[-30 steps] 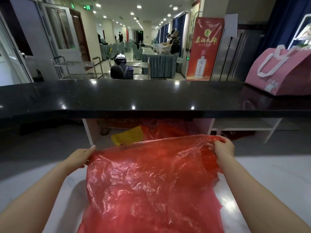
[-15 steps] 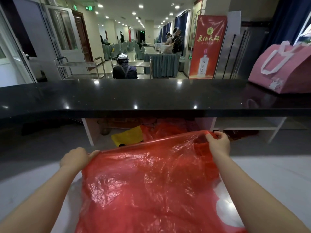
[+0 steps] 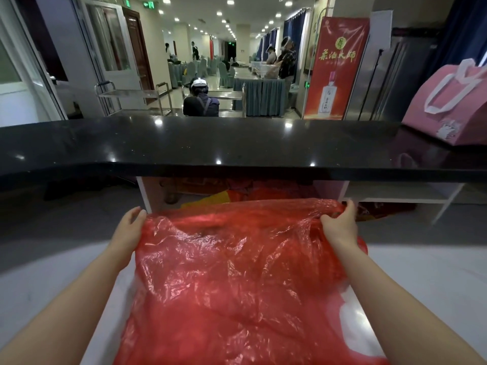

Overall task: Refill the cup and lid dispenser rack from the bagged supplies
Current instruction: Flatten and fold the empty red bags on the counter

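Large red plastic bag (image 3: 237,285) spread over the lower middle of the frame, resting on a white surface (image 3: 421,285). Thin, wrinkled, partly see-through film with many shiny folds. Long axis from the bottom edge of the frame up toward the centre; top edge turned away from the camera, running almost level from left to right just below the black counter (image 3: 237,146). Contents of the bag not possible to tell.

Left hand (image 3: 129,227) at the upper left corner of the bag, thumb and fingers touching the film edge; fingers look mostly straight, real pinch or only contact cannot be told. Right hand (image 3: 340,222) at the upper right corner, fingers curled round a gathered bunch of the film, gripping it. Both forearms bare, coming in from the lower corners of the frame.

Under the black counter, in the middle of the frame, an open white shelf (image 3: 395,191) with more red plastic and a yellow piece (image 3: 210,200) behind the bag's top edge.

On the black counter at the right edge, a pink gift bag (image 3: 453,106) with white handles. Behind the counter, a red banner (image 3: 337,69) with a bottle picture, upper right of centre. Metal trolley (image 3: 131,96) at upper left, and a seated person (image 3: 201,101) with a white headpiece in the upper middle. Long hall with ceiling lights and covered tables further back.
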The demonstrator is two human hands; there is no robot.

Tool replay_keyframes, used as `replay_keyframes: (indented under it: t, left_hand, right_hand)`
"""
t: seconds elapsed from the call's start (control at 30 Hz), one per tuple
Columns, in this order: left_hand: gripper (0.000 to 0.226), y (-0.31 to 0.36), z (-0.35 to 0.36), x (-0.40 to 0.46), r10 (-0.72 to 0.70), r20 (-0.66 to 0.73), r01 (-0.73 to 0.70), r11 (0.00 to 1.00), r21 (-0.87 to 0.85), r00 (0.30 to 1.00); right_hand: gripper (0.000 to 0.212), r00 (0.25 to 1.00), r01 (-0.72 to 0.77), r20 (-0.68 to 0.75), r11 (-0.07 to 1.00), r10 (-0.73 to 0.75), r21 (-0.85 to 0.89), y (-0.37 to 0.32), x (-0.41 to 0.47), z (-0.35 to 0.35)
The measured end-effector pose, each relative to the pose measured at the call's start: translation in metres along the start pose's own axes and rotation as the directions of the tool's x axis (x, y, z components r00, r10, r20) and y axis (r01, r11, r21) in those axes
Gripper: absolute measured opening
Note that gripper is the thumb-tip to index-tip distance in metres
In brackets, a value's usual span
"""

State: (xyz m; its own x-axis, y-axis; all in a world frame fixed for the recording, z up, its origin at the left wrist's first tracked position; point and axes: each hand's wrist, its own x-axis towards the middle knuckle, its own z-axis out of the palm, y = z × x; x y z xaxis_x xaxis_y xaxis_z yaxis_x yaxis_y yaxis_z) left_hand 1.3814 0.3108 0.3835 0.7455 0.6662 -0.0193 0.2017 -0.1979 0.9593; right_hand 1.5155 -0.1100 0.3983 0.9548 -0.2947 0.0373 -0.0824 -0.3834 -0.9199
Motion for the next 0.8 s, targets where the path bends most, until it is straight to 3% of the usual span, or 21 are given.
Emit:
replay_keyframes:
  t: [0.1, 0.27, 0.43, 0.67, 0.8]
  left_hand:
    - [0.051, -0.01, -0.007, -0.011, -0.008, 0.021, 0.009, 1.0, -0.025, 1.0]
    - [0.05, -0.022, -0.023, -0.038, 0.057, -0.016, -0.055, 0.996, 0.076, 0.998]
    - [0.048, -0.025, -0.034, -0.074, 0.141, 0.045, -0.146, 0.979, 0.144, 0.989]
    - [0.044, -0.039, -0.048, -0.123, 0.163, 0.102, -0.178, 0.973, 0.149, 0.981]
    - [0.041, -0.053, -0.056, -0.14, 0.099, 0.143, -0.119, 0.983, 0.14, 0.985]
  right_hand:
    - [0.086, 1.0, 0.02, 0.022, 1.0, -0.02, 0.001, 0.003, -0.016, 0.0]
    - [0.083, 0.998, -0.031, 0.061, 0.999, 0.028, 0.043, 0.01, -0.046, -0.014]
    - [0.077, 1.0, -0.024, 0.012, 0.999, 0.024, 0.042, 0.022, -0.086, -0.035]
    - [0.026, 0.996, 0.004, 0.085, 1.0, -0.002, -0.021, 0.048, -0.13, -0.059]
    - [0.022, 0.987, 0.027, 0.159, 0.993, -0.008, -0.116, 0.06, -0.151, -0.067]
